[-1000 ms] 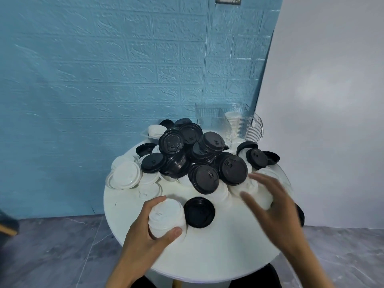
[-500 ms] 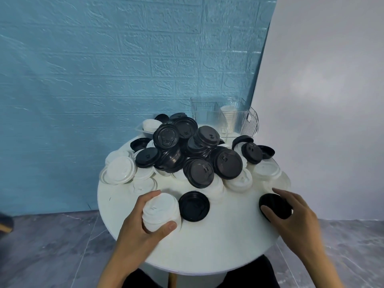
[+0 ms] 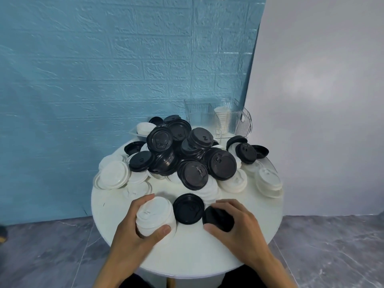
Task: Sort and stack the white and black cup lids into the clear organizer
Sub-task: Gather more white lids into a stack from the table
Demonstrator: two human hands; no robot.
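A heap of black lids (image 3: pixel 187 150) and white lids (image 3: pixel 114 175) covers the far half of a round white table (image 3: pixel 187 250). My left hand (image 3: pixel 133 235) grips a stack of white lids (image 3: pixel 154 217) standing on the table near the front. My right hand (image 3: pixel 234 223) is closed over a black lid (image 3: pixel 218 218) resting on the table. Between the two lies a single black lid (image 3: pixel 188 208), upside down. The clear organizer (image 3: pixel 209 117) stands at the back right, with a stack of white lids (image 3: pixel 223 119) in its right compartment.
A small clear tray (image 3: pixel 134 133) with white lids sits at the back left of the heap. More white lids (image 3: pixel 269 182) lie near the table's right edge. A blue brick-pattern wall is behind, a grey wall to the right, grey floor below.
My right hand reached to the table's right edge, took a black lid and brought it left, next to the upside-down black lid. My left hand kept hold of the white stack.
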